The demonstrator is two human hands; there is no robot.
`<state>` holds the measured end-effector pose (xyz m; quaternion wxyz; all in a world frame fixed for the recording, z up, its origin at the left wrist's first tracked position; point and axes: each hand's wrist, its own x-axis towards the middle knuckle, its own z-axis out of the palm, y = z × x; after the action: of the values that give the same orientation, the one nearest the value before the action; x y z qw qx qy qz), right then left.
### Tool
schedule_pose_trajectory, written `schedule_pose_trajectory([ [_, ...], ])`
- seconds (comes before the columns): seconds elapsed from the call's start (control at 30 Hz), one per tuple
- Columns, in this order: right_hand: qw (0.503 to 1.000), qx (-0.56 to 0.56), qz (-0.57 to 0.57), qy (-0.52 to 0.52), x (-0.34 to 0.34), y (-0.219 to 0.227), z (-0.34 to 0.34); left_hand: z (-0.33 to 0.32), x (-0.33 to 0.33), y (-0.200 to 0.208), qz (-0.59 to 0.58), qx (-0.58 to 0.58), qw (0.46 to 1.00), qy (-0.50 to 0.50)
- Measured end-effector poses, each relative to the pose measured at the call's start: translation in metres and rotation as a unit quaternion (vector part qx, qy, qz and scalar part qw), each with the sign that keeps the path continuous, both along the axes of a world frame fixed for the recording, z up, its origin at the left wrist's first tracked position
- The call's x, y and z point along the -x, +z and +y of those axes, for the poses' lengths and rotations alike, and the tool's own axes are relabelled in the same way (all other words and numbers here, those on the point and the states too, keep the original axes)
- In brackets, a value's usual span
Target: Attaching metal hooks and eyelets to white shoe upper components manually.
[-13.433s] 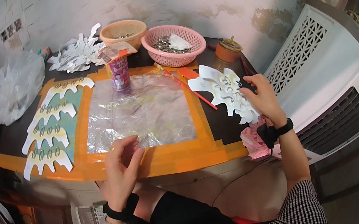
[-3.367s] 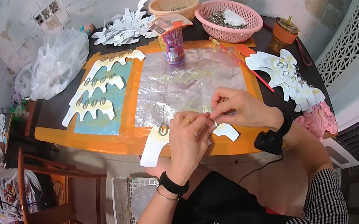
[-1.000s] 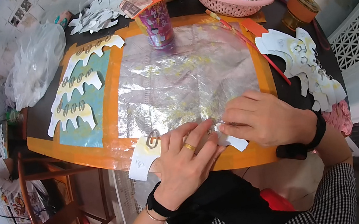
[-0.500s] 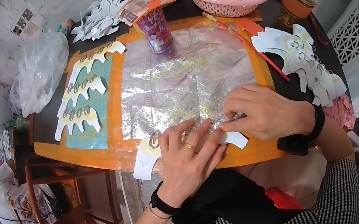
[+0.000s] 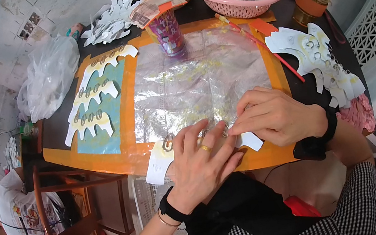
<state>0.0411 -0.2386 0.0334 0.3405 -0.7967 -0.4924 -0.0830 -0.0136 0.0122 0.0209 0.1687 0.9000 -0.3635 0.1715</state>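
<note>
A white scalloped card [image 5: 157, 165] lies at the table's near edge, with oval metal rings [image 5: 168, 142] along its far side. My left hand [image 5: 200, 159] rests over its middle, fingers stretched out and slightly spread, hiding much of it. At the card's right end my right hand [image 5: 280, 117] is closed in a pinch at a metal ring next to my left fingertips; the exact contact is partly hidden. On the left, three similar white cards [image 5: 94, 123] with rings and yellowish smears lie in rows over a blue-green sheet [image 5: 111, 142].
Orange tape frames a clear plastic sheet [image 5: 176, 79]. A purple cup [image 5: 167, 36] stands at its far side. A pink basket [image 5: 239, 7] of metal pieces is behind, a red stick [image 5: 283, 59] to the right, beside stacked white cards [image 5: 306, 50]. A person [image 5: 19, 210] sits at left.
The whole view has shifted slightly, so the table appears a little further right. My left hand still lies on the card, and my right hand still pinches at its right end.
</note>
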Motion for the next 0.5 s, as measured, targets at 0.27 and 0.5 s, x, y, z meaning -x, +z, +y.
schedule_pose_trajectory([
  [0.27,0.999,0.033,-0.031,-0.030,0.004,0.001,0.005,0.008,0.001,-0.002,0.009,-0.010,1.000,-0.014],
  [0.5,0.998,0.060,-0.009,0.004,0.008,0.006,0.001,0.022,0.002,0.005,0.051,-0.003,0.996,-0.066],
])
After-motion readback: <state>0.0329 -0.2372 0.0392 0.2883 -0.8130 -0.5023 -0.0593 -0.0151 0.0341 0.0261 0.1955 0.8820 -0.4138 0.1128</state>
